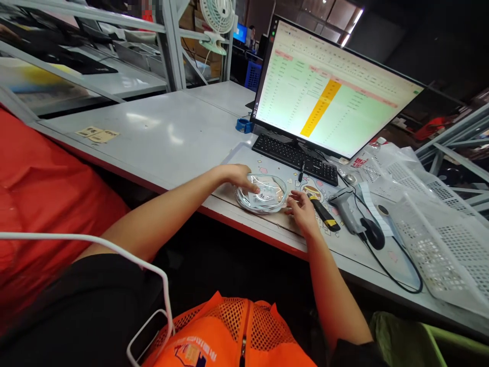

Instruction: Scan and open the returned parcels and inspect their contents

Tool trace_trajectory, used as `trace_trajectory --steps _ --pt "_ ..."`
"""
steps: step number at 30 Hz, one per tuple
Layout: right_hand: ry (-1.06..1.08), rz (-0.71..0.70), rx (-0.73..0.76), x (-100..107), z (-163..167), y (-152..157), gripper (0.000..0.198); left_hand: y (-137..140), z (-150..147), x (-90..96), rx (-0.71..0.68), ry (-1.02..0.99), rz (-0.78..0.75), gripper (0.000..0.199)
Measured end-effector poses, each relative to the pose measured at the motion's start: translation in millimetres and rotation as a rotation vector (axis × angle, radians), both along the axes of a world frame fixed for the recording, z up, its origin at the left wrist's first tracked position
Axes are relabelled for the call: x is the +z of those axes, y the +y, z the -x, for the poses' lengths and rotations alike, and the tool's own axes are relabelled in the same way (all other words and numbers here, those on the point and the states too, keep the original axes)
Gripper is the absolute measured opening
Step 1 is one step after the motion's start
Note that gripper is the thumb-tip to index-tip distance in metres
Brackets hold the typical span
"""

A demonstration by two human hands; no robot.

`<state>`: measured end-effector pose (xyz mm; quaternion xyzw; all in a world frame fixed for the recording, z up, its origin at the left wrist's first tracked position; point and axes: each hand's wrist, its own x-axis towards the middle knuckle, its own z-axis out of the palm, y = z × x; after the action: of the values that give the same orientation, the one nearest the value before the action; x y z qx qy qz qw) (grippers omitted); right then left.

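Note:
A clear plastic package [265,191], rounded and shiny with a pale label and what looks like a pale coil inside, lies at the desk's front edge. My left hand [240,177] grips it from the left, thumb on top and fingers partly hidden. Close to its right edge is my right hand [301,206], fingers bent and apart, holding nothing I can see; whether the fingertips touch the plastic is unclear. Just right of that hand lies a black and yellow box cutter [324,211].
Behind the package stand a keyboard [294,158] with a pen [301,172] and a monitor [328,92]. A barcode scanner [348,210], black mouse [372,233] and white perforated basket [431,250] are rightward. Blue tape [243,125] and cards [98,134] lie leftward.

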<state>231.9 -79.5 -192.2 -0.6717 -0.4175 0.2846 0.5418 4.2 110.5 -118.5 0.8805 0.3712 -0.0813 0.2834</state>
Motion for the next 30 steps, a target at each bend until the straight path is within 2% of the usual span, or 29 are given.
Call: trace_trajectory --steps 4,6,8,10,12,14,18,21,23,27,30 --pt "0.086 -0.121 -0.022 11.2 -17.2 1.5 0.054 -27.9 17.3 -1.1 0.019 -0.203 0.046 0.103" --pt "0.088 -0.182 0.058 24.6 -22.6 -3.6 0.045 -48.9 27.3 -1.9 -0.002 -0.322 0.120 0.106" --pt "0.041 -0.195 0.263 42.3 -21.1 -12.9 0.035 -74.2 34.5 -1.9 -0.070 -0.452 0.219 0.110" --pt "-0.041 -0.153 0.552 61.0 -12.6 -25.5 0.028 -100.7 38.6 -0.8 -0.168 -0.564 0.322 0.116" --pt "-0.109 -0.107 0.835 76.8 -0.3 -39.5 0.028 -124.2 41.1 0.6 -0.240 -0.627 0.384 0.121" --pt "-0.143 -0.063 1.024 86.8 12.1 -53.1 0.033 -142.4 43.2 0.6 -0.283 -0.651 0.427 0.124" --pt "-0.220 0.025 1.102 89.0 31.2 -77.7 0.039 -170.4 46.5 -9.5 -0.334 -0.648 0.471 0.124" --pt "-0.255 0.095 1.195 85.9 41.5 -92.9 0.041 -192.8 45.7 -25.4 -0.359 -0.622 0.490 0.123" --pt "-0.267 0.174 1.269 85.6 46.8 -100.2 0.042 -207.2 44.0 -37.2 -0.383 -0.619 0.559 0.122" --pt "-0.233 0.270 1.360 86.2 50.7 -105.8 0.041 -226.2 42.0 -55.0 -0.387 -0.671 0.698 0.120" --pt "-0.226 0.306 1.373 84.5 49.2 -105.5 0.039 -231.7 42.5 -59.5 -0.358 -0.681 0.714 0.123"
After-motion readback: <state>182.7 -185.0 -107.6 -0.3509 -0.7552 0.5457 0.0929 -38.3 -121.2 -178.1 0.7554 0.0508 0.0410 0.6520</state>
